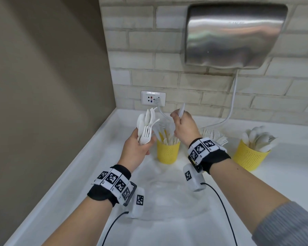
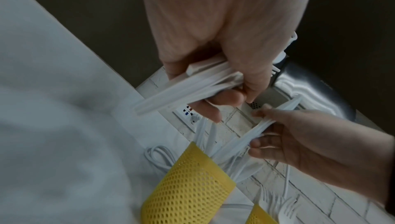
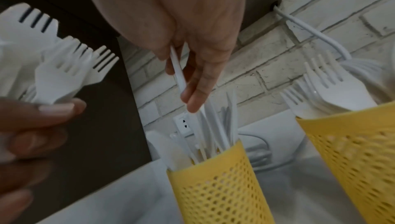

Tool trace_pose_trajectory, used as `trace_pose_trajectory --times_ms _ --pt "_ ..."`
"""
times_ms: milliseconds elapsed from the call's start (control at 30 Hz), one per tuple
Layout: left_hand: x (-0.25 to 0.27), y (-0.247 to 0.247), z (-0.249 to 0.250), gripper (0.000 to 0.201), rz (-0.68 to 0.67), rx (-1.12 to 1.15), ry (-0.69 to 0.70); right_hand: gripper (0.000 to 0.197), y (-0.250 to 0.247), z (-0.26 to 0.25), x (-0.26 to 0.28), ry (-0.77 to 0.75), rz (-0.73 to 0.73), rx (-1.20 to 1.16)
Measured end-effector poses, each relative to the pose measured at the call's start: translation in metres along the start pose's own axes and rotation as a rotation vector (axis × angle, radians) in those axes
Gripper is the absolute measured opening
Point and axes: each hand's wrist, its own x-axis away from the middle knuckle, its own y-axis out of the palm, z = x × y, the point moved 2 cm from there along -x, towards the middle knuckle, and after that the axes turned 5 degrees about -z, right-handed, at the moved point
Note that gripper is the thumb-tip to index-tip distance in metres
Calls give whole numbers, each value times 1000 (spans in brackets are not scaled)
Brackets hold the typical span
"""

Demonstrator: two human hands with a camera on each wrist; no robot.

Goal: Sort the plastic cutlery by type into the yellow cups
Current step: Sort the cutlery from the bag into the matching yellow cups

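My left hand (image 1: 140,147) grips a bunch of white plastic cutlery (image 1: 147,127), forks and spoons, raised left of the knife cup; the handles (image 2: 183,92) stick out below my fist. My right hand (image 1: 182,121) pinches one white knife (image 1: 182,110), held above the left yellow mesh cup (image 1: 168,151), which holds knives (image 3: 213,136). The knife (image 3: 177,73) runs down between my fingers toward that cup (image 3: 215,185). A middle yellow cup (image 3: 352,156) holds forks (image 1: 214,135). The right yellow cup (image 1: 249,157) holds spoons (image 1: 260,137).
The cups stand on a white counter (image 1: 167,228) in a corner, with a brown wall on the left and a brick wall behind. A wall socket (image 1: 153,98) and a white cable (image 1: 233,102) lead to a steel hand dryer (image 1: 233,34) above.
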Motion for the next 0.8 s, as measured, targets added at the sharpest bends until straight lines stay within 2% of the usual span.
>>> trace_pose_trajectory --times_ms 67,133,200,267,367,467,533,600,667,733,800 --pt "1 -1 -1 16 -3 2 0 14 6 6 3 51 -72 94" --pt "2 -1 -2 17 -6 4 0 24 9 13 5 64 -61 147" --pt "3 0 -2 17 -1 -5 -5 32 8 15 7 20 23 140" --pt "4 0 -2 20 4 -13 -10 23 10 17 9 -52 70 156" --pt "5 2 -3 21 6 -13 -11 15 14 25 12 -93 21 261" --pt "6 2 -3 18 1 -5 -20 19 14 26 15 -119 -35 321" --pt "6 3 -3 16 -11 -3 -31 25 9 17 20 -132 9 302" --pt "6 4 -1 16 -9 13 -34 21 3 2 31 -165 129 232" --pt "6 6 1 17 -1 32 -37 21 3 -16 45 -207 140 18" --pt "4 10 2 18 -1 11 -43 27 10 -30 61 -219 -23 -180" --pt "3 14 4 16 -34 -23 -44 25 19 -37 73 -227 -164 -278"
